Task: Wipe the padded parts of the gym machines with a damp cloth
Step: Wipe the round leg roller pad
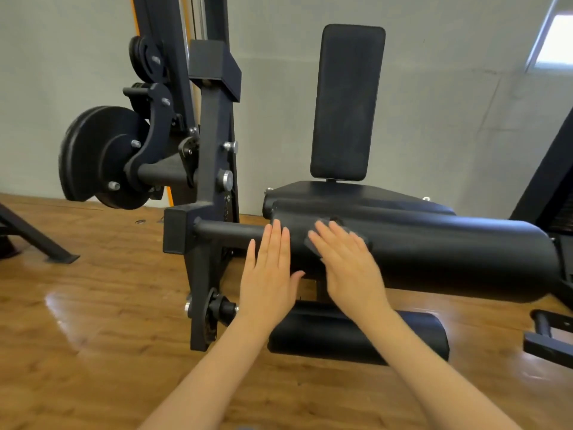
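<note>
A black leg machine stands in front of me. Its thick upper roller pad runs left to right at mid-frame. My right hand lies flat on the pad's left part, pressing a dark grey cloth against it; only the cloth's edges show around my fingers. My left hand rests flat and bare on the pad's left end, beside the cloth, holding nothing. A smaller lower roller pad sits below my wrists. Behind the upper pad are the seat pad and the upright back pad.
The machine's black steel post and round cam disc stand to the left of the pads. Another machine's frame and a handle bar are at the right edge. A slanted steel leg rests on the glossy wooden floor at left.
</note>
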Motion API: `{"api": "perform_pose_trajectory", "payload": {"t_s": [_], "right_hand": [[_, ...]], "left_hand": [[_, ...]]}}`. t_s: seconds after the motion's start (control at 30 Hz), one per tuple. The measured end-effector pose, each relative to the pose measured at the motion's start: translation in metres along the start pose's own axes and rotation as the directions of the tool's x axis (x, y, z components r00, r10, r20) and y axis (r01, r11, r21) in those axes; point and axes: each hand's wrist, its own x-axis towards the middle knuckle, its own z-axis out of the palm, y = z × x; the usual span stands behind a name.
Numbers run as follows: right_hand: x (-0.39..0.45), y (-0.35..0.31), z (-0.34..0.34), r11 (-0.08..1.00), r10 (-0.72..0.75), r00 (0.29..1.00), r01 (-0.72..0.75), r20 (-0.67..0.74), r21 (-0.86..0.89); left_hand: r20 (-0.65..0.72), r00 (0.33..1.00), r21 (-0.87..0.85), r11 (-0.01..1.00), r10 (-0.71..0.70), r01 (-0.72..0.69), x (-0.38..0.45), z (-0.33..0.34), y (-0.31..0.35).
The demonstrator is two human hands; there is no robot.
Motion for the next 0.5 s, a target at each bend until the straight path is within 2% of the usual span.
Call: {"api": "perform_pose_trajectory", "payload": {"t_s": [0.1,0.2,0.27,0.33,0.4,0.5], "right_hand": [[-0.011,0.039,-0.017,0.987,0.160,0.985,-0.161,-0.064,-0.013],[0.004,0.058,-0.028,0.906,0.423,0.893,-0.416,-0.153,0.077],[0.019,0.042,-0.028,0.876,0.480,0.845,-0.474,-0.237,0.084],[0.029,0.014,-0.019,0.922,0.381,0.891,-0.385,-0.249,0.034],[0.029,-0.012,-0.003,0.975,0.219,0.956,-0.220,-0.197,0.015],[0.010,-0.011,0.016,0.999,-0.023,0.991,0.017,-0.130,-0.046]], "left_hand": [[0.006,1.000,-0.004,1.000,-0.002,0.002,0.000,-0.001,-0.003],[0.019,0.999,-0.021,0.999,-0.031,0.032,0.001,0.000,-0.001],[0.015,0.998,-0.046,0.997,-0.066,0.067,-0.001,0.003,0.005],[0.009,0.995,-0.062,0.993,-0.102,0.102,-0.002,0.005,0.011],[0.015,0.993,-0.051,0.992,-0.114,0.114,-0.002,0.007,0.013],[0.033,0.996,-0.033,0.996,-0.084,0.085,-0.003,0.007,0.008]]}}
